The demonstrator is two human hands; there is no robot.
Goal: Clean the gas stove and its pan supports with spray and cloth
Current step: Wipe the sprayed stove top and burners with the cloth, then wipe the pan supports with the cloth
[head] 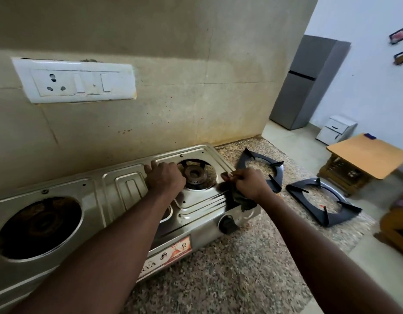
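On the speckled counter [230, 275], the steel gas stove [119, 200] is sitting against the wall. The right hand [251, 183] is clenching a dark cloth [241, 200] at the stove's right edge. The left hand [165, 177] is lying flat, fingers released, beside the right burner [195, 174]. Two black pan supports [263, 167] [324, 201] are lying right of the stove.

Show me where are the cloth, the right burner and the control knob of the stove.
cloth [240, 198], head view, on the dark fold below the right hand.
right burner [195, 174], head view, on its round cap.
control knob [227, 223], head view, on its black front face.
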